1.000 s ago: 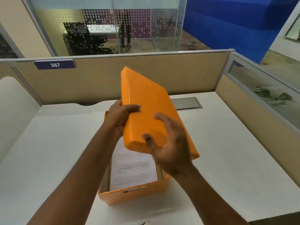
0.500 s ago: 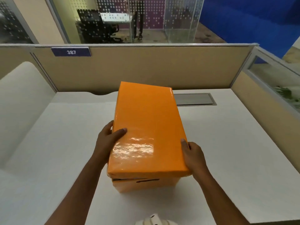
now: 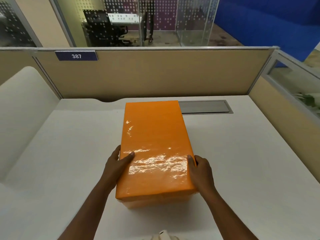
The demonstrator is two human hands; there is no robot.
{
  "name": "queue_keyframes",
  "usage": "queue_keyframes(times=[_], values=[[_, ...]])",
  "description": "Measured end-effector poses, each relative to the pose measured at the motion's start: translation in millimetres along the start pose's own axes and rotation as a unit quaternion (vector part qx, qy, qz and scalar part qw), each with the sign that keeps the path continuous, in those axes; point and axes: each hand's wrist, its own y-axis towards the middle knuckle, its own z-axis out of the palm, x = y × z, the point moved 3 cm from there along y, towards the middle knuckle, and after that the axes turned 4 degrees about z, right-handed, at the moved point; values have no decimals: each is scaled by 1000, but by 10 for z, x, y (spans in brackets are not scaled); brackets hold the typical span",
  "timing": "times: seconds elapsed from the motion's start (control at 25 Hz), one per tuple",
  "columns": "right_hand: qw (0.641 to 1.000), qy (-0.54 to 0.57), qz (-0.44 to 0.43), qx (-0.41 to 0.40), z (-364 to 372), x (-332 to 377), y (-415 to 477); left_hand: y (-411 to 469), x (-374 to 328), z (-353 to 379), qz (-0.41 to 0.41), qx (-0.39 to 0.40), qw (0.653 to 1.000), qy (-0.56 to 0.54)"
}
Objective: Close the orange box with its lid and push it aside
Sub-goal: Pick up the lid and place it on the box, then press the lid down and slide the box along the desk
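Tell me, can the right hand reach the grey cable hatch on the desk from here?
Probably yes: the right hand rests on the lid, and bare desk lies between it and the hatch.

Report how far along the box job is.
Done: the orange lid sits flat on the orange box, hiding its contents. In hand: left hand and right hand grip the lid's sides. Left: pushing it aside; it stands mid-desk.

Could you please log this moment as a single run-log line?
stage: closing | lid: on orange box | left hand: holds lid's left edge | right hand: holds right edge | push: not done
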Motion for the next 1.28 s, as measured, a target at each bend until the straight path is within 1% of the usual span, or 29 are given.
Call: queue_keyframes(times=[0.2, 0.36, 0.52, 0.76, 0.84, 0.96, 1.04, 1.16, 1.24, 1.28], values=[[1000, -7, 3, 17, 60, -139, 26, -26, 159, 45, -7, 18, 1000, -5], [1000, -7, 5, -7, 119, -107, 39, 43, 156, 51, 1, 21, 1000, -8], [1000, -18, -17, -16, 180, -74, 111, 117, 128, 51, 15, 12, 1000, 3], [999, -42, 15, 18, 313, -139, 145, 122, 194, 83, 34, 0, 999, 21], [999, -41, 7, 21, 322, -153, 142, 116, 238, 93, 44, -14, 999, 23], [999, -30, -14, 37, 323, -158, 150, 116, 280, 89, 69, -60, 995, 25], [998, -17, -13, 51, 325, -153, 163, 115, 284, 88, 80, -76, 994, 25], [997, -16, -8, 73, 315, -161, 181, 169, 320, 81, 56, -70, 995, 55], [995, -50, 8, 80, 286, -143, 242, 284, 303, 66, 41, -44, 995, 81], [995, -80, 14, 65, 261, -116, 299, 365, 267, 48, 31, -40, 995, 86]])
